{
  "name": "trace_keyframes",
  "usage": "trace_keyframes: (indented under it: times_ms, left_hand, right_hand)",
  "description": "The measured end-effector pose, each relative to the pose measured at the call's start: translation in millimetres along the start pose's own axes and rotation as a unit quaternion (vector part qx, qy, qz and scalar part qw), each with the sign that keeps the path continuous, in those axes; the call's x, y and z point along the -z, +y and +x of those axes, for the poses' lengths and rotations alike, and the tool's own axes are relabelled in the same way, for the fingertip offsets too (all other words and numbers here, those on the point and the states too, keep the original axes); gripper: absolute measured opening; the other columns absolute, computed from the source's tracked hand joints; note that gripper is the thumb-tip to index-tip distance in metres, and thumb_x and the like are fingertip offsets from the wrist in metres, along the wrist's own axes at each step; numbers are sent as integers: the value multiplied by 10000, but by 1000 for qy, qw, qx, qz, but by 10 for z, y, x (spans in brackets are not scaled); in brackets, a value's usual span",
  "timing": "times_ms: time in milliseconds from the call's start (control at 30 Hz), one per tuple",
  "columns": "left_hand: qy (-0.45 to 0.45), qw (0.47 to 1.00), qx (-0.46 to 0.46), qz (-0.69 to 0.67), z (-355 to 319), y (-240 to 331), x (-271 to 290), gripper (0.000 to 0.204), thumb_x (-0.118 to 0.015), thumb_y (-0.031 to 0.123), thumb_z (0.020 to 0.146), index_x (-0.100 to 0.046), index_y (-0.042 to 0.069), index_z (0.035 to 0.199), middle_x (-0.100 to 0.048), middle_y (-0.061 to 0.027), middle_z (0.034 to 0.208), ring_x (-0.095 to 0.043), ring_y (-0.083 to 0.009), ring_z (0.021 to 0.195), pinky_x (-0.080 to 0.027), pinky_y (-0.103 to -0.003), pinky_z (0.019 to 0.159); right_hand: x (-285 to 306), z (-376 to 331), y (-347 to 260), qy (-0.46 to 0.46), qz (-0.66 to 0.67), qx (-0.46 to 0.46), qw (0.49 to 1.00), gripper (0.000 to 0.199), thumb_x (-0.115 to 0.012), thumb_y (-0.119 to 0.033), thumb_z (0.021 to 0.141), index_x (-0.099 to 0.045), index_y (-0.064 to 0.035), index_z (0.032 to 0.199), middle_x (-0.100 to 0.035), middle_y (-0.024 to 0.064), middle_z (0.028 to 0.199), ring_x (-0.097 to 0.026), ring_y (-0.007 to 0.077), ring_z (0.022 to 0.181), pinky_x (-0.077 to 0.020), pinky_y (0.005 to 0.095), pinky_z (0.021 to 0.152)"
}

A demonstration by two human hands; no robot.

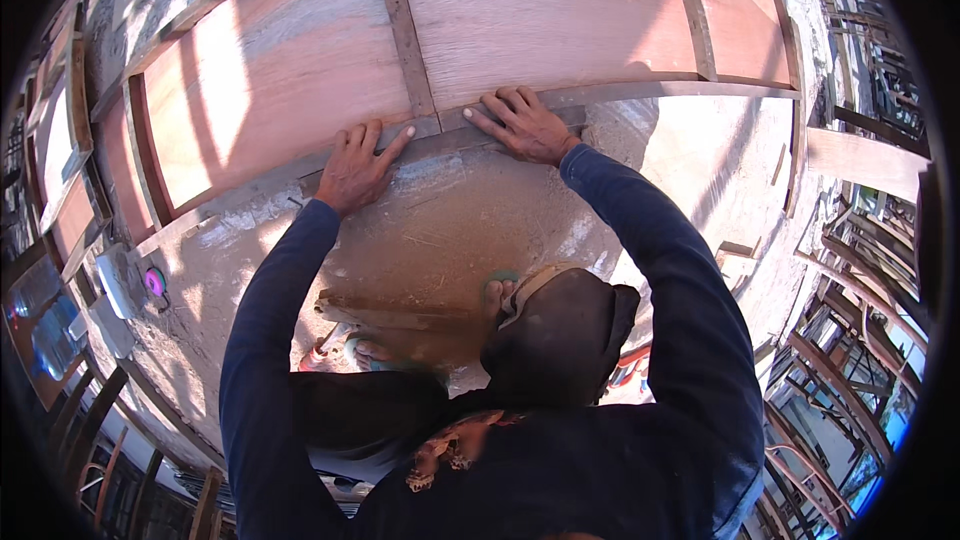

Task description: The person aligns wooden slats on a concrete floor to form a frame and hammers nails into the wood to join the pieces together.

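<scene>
A large pinkish plywood panel (300, 80) with a wooden frame lies on the floor in front of me. A brown batten (403, 30) crosses it and ends at the near edge, between my hands. Along that edge lies a short grey-brown wooden strip (455, 138), spanning the joint in the frame. My left hand (355, 168) rests on the strip's left part, thumb stretched toward the joint. On the right part, my right hand (530, 127) lies with fingers spread and thumb pointing at the joint. Neither hand visibly holds anything; both press from above.
A pink round object (155, 282) and a pale block (120, 285) are on the floor at left. Plastic bottles (50, 335) stand farther left. A small piece of wood (738, 252) lies at right. Timber frames (870, 330) crowd the right side. My bent knee (560, 335) is close below.
</scene>
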State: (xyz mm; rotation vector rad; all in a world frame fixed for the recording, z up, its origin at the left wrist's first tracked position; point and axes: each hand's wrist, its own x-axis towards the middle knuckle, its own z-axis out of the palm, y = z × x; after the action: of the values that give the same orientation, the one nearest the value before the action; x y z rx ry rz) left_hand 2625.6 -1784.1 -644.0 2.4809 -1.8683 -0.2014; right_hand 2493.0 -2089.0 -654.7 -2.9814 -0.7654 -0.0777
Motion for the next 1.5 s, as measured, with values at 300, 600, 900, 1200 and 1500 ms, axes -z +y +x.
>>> trace_keyframes:
  times_ms: [300, 600, 900, 1200, 1500]
  left_hand:
    - [70, 994, -8, 88, -10, 66, -258, 597, -530, 202, 881, -357, 257, 1450, -504, -211, 1179, -511, -307, 969, -410, -421, 780]
    - [84, 991, 3, 100, -65, 0, -238, 667, -633, 271, 824, -382, 265, 1442, -502, -187, 1174, -509, -311, 1020, -410, -439, 810]
    - [77, 997, 3, 31, -18, 58, -206, 660, -580, 209, 852, -349, 271, 1467, -505, -199, 1179, -495, -307, 998, -393, -437, 810]
    - [101, 994, 5, 52, 16, 77, -217, 664, -633, 221, 802, -421, 251, 1431, -513, -194, 1163, -512, -309, 958, -395, -414, 775]
    - [73, 996, 9, 55, 29, 99, -191, 653, -635, 237, 807, -432, 247, 1427, -514, -199, 1177, -512, -308, 988, -394, -417, 778]
  right_hand:
    - [-113, -68, -69, 33, -122, -8, 992, 482, -494, -252, 908, -417, -228, 1384, -515, 164, 1201, -528, 295, 1050, -431, 430, 886]
    - [-116, 34, -115, 12, -106, -37, 994, 545, -546, -312, 884, -384, -229, 1398, -513, 185, 1183, -532, 307, 1044, -412, 439, 891]
    - [-184, -41, -94, 64, -120, -39, 990, 489, -495, -237, 907, -394, -213, 1385, -534, 156, 1105, -542, 284, 993, -435, 421, 839]
    - [-116, -38, -66, 102, -114, -31, 988, 504, -484, -288, 884, -403, -218, 1377, -537, 138, 1060, -536, 274, 980, -428, 417, 817]
    - [-91, -67, -102, 75, -89, -46, 992, 579, -557, -343, 832, -402, -230, 1379, -526, 141, 1095, -518, 280, 1011, -416, 431, 845]
